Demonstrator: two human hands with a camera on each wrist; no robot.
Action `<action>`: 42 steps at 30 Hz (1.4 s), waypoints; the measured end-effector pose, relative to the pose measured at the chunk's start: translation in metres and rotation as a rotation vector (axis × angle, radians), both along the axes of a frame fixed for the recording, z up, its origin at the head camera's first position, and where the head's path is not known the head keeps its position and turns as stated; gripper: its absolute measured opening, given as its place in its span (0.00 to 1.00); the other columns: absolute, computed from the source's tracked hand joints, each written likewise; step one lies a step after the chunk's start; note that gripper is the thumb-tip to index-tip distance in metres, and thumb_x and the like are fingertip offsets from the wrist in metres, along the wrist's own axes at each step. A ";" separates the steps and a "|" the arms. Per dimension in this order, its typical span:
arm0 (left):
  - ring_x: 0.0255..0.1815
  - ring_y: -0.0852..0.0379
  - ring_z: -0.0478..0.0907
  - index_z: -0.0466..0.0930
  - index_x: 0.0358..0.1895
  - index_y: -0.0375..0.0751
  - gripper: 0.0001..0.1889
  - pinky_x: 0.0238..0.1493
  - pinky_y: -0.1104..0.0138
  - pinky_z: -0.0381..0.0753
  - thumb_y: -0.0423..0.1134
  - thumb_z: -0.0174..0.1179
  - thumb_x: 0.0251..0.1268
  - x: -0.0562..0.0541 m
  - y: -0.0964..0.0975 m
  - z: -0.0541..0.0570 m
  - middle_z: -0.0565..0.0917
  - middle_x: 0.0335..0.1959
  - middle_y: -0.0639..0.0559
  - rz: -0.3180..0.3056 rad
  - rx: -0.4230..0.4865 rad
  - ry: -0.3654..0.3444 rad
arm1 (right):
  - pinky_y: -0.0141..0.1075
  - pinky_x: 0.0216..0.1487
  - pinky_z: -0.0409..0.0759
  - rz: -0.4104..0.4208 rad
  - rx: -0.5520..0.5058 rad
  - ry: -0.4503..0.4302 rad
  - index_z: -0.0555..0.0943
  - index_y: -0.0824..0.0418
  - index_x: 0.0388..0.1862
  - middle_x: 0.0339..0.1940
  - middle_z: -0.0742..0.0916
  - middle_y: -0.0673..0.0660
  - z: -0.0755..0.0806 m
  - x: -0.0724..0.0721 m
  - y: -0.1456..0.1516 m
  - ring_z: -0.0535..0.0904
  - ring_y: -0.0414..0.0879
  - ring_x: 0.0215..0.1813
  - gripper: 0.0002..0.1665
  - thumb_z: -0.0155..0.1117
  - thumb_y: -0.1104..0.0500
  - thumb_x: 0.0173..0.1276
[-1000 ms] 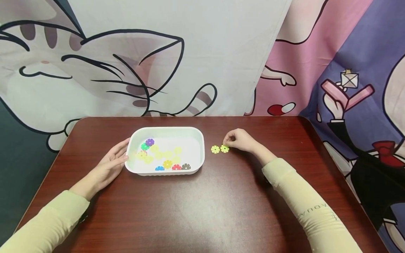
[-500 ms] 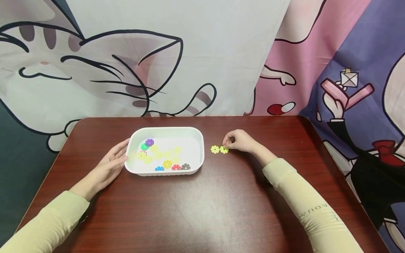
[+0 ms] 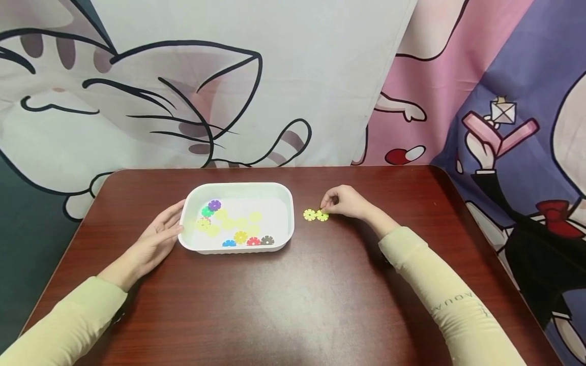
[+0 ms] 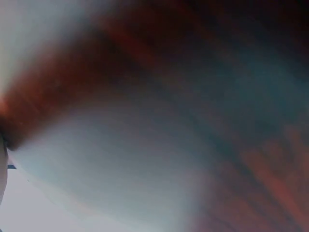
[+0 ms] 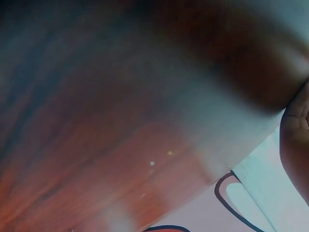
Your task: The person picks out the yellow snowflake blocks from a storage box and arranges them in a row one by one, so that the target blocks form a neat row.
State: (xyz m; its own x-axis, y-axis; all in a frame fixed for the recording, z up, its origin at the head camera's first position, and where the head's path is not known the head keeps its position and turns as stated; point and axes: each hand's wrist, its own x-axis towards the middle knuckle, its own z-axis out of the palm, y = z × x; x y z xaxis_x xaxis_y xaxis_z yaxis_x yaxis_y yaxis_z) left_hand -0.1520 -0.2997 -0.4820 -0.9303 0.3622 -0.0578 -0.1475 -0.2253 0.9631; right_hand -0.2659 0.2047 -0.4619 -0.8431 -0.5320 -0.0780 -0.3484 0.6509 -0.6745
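In the head view, my left hand (image 3: 157, 239) rests against the left end of a white plastic tray (image 3: 235, 250), fingers straight along the outside and thumb at the rim. My right hand (image 3: 345, 202) is on the table right of the tray. Its thumb and index finger pinch the upper edge of a yellow flower-shaped plastic disc (image 3: 322, 216). A matching yellow disc (image 3: 310, 215) lies just left of that one, edge to edge with it. Both wrist views are blurred; a bit of the right hand (image 5: 295, 130) shows at the right wrist view's edge.
The tray holds several more notched discs: purple (image 3: 214, 205), green (image 3: 207, 211), red (image 3: 254, 241), blue (image 3: 229, 243), dark grey (image 3: 267, 240), and several yellow ones. The brown tabletop (image 3: 220, 305) ends at the back before a cartoon-printed cloth (image 3: 339, 81).
The head view has shifted slightly. Both hands, the tray and the two yellow discs keep their places, with the right fingers still at the same disc.
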 end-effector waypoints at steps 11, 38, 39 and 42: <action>0.70 0.80 0.66 0.49 0.85 0.47 0.35 0.67 0.85 0.69 0.31 0.52 0.83 0.002 0.006 0.009 0.49 0.87 0.47 0.049 -0.128 -0.058 | 0.27 0.42 0.81 -0.022 -0.054 -0.026 0.92 0.63 0.37 0.31 0.92 0.55 0.001 -0.001 -0.001 0.81 0.38 0.36 0.03 0.77 0.65 0.64; 0.70 0.73 0.69 0.57 0.80 0.52 0.32 0.66 0.81 0.76 0.26 0.52 0.80 0.003 0.020 0.002 0.52 0.85 0.48 0.115 -0.006 -0.046 | 0.46 0.56 0.88 0.073 -0.182 0.031 0.91 0.64 0.47 0.40 0.93 0.57 0.064 -0.008 -0.078 0.87 0.46 0.43 0.09 0.74 0.63 0.69; 0.70 0.73 0.69 0.56 0.80 0.52 0.32 0.66 0.81 0.75 0.26 0.52 0.80 0.003 0.020 0.002 0.51 0.85 0.47 0.113 -0.007 -0.047 | 0.45 0.56 0.88 0.079 -0.190 0.028 0.91 0.65 0.47 0.40 0.93 0.57 0.064 -0.007 -0.083 0.87 0.46 0.43 0.10 0.74 0.63 0.69; 0.70 0.73 0.69 0.56 0.80 0.52 0.33 0.66 0.81 0.75 0.26 0.52 0.80 0.003 0.020 0.002 0.50 0.86 0.47 0.110 -0.007 -0.048 | 0.42 0.55 0.88 0.101 -0.205 0.019 0.90 0.67 0.48 0.42 0.93 0.58 0.064 -0.006 -0.098 0.87 0.47 0.44 0.10 0.74 0.64 0.70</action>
